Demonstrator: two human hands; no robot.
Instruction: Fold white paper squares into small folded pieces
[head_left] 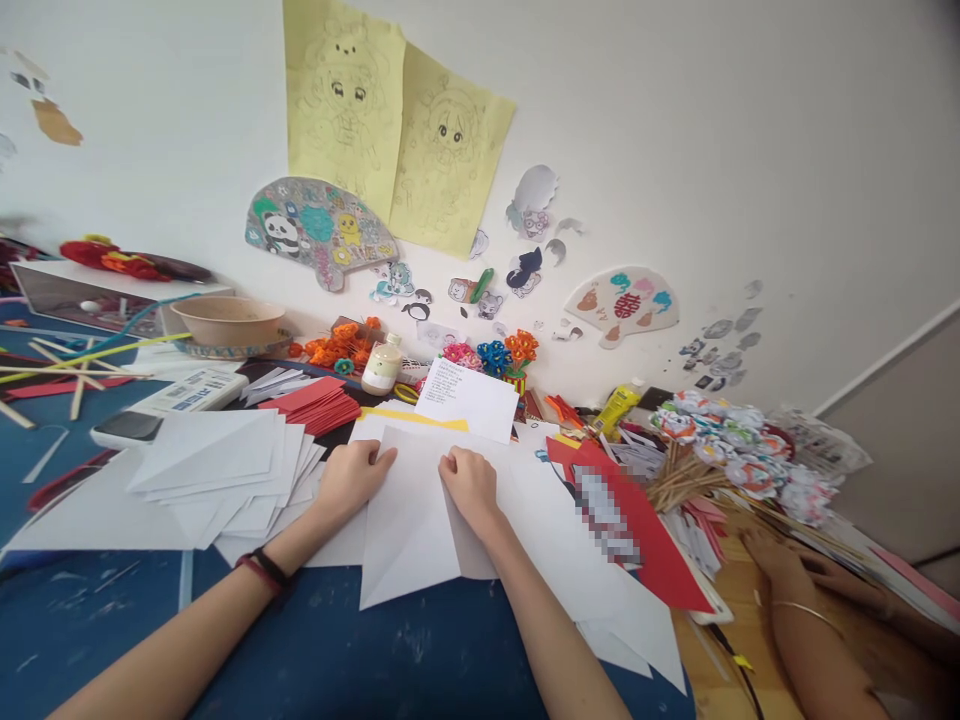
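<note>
White paper (pixel 409 530), gripped by my left fingers (pixel 366 453) and right fingers (pixel 459 465), pointed lengthwise toward the wall (pixel 750 150) across the blue desk (pixel 315 640).

1. A plain white sheet (pixel 409 525) is pictured folded, held at the middle of the blue tabletop (pixel 322 650).
2. A broad, bright panel is turned toward the camera; a narrower, shaded panel is seen at its right, set off by a sharp edge.
3. The paper is gripped along its left and right sides, toward the top.
4. A faint diagonal crease is shown near the lower left corner, which is pointed toward the viewer, the bottom edge slanted upward to the right.
</note>
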